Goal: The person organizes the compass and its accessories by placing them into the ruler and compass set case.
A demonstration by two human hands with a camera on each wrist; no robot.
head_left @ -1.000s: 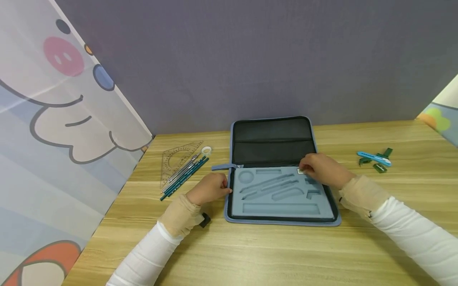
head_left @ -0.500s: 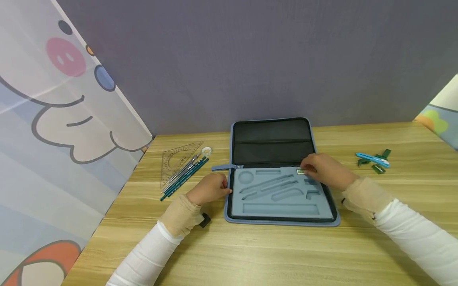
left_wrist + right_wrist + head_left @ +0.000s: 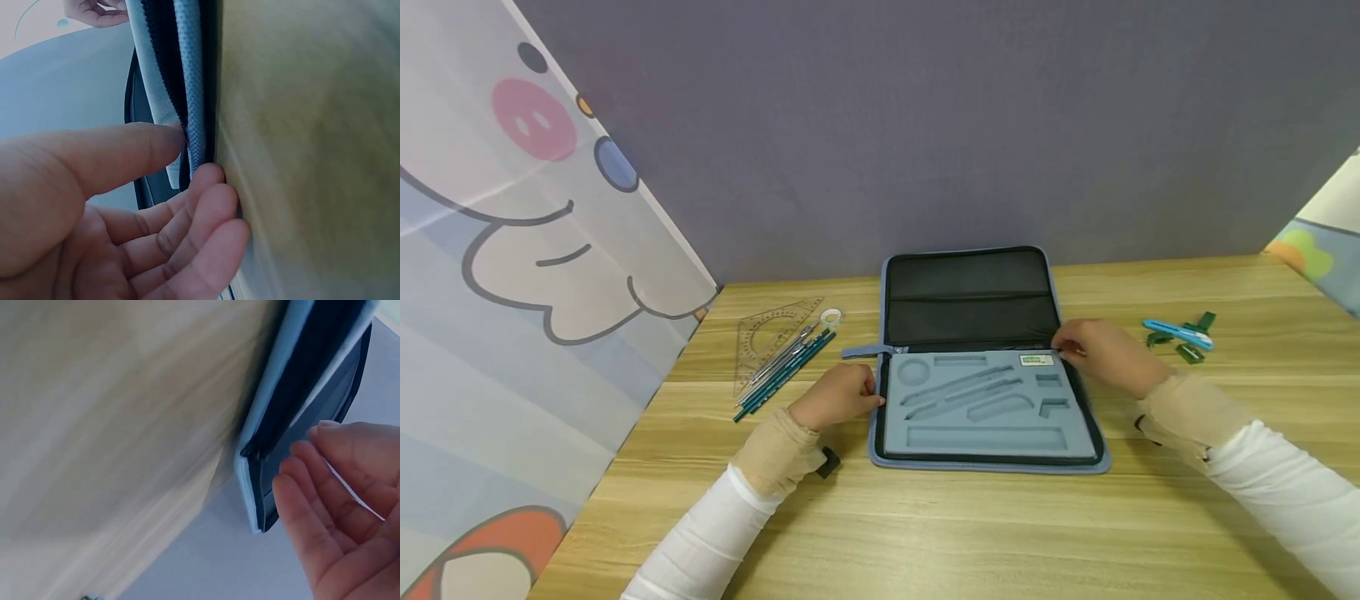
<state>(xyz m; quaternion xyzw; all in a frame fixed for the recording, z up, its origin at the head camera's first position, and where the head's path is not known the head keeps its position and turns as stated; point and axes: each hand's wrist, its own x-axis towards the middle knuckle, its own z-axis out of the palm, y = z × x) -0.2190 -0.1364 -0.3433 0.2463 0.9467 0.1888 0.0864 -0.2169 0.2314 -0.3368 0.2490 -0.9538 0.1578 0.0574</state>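
A blue zippered case (image 3: 992, 467) lies open on the table, its black lid standing at the back. Its grey-blue insert tray (image 3: 955, 417) has several shaped recesses. A small white block with a green label (image 3: 1036, 360), like an eraser, sits in the upper right recess. My left hand (image 3: 838, 396) holds the case's left edge; in the left wrist view the thumb (image 3: 156, 147) lies on the zipper rim and the fingertips (image 3: 215, 200) touch its outer side. My right hand (image 3: 1105, 354), fingers loosely bent, is at the tray's upper right corner; nothing shows between its fingers (image 3: 306, 500).
Left of the case lie a clear protractor set square (image 3: 752, 333), a white ring-shaped roll (image 3: 831, 317), silver drawing tools (image 3: 778, 358) and green pencils (image 3: 786, 379). To the right are a blue craft knife (image 3: 1178, 333) and small green pieces (image 3: 1191, 354). A grey partition (image 3: 925, 125) stands behind.
My right hand has moved right, off the white block with the green label, which now shows fully in its recess. My left hand stays at the case's left edge.
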